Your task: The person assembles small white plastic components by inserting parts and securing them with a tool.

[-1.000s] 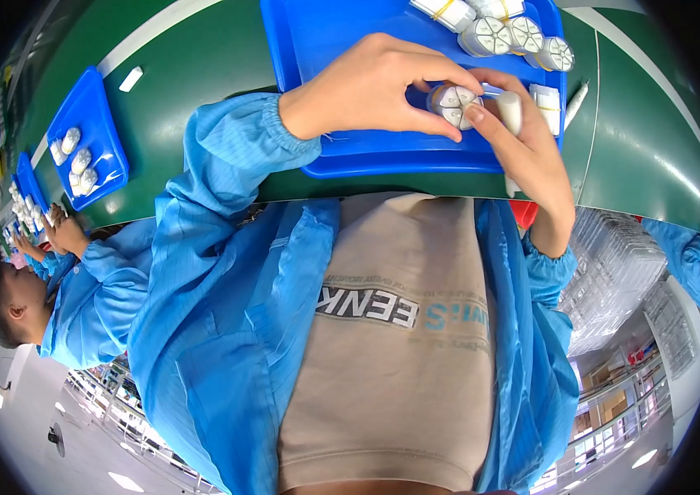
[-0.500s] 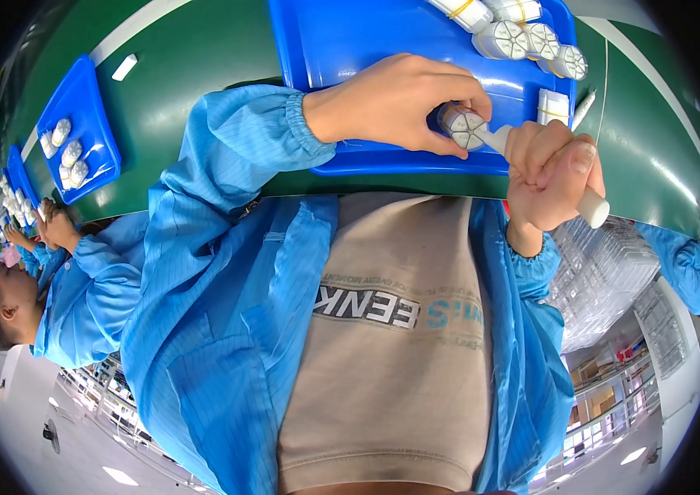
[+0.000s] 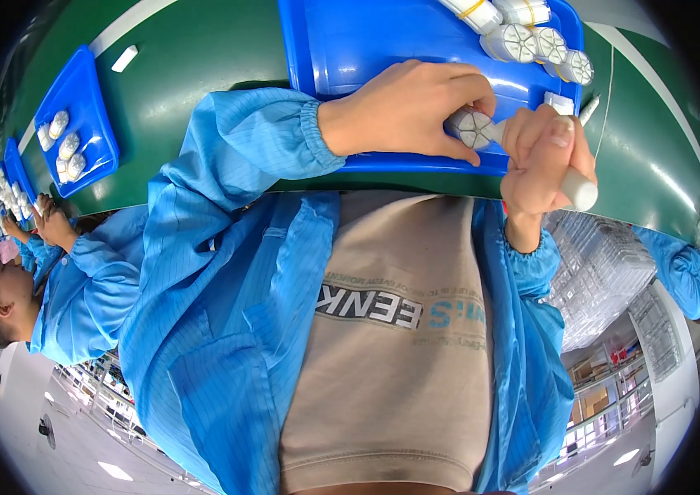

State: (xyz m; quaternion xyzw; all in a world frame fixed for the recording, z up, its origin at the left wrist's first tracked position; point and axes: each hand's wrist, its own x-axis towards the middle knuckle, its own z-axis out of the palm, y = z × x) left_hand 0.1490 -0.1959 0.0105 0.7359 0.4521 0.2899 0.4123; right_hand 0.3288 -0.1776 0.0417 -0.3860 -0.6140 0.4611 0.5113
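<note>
My left hand [image 3: 408, 107] is closed round a short white cylindrical bundle [image 3: 470, 128]. The bundle's end face, turned toward me, is divided into wedge-shaped segments. My right hand [image 3: 544, 153] grips a white rod-like tool [image 3: 579, 191] in a fist. Its rounded butt sticks out below the fist, and its thin end points at the bundle's end face. I cannot tell whether that tip touches or enters the bundle. Both hands are over the near side of a blue tray [image 3: 350, 49].
Similar white bundles [image 3: 508, 43], some with yellow bands, lie at the tray's far right. A white block [image 3: 559, 102] sits near its right edge. On the green table [image 3: 218, 49], a second blue tray [image 3: 90, 107] holds several white pieces. A co-worker [image 3: 78, 280] works at left.
My right fist has moved slightly up and left with the tool, whose butt now points more toward me. My left hand keeps hold of the bundle. The whole view has shifted a little.
</note>
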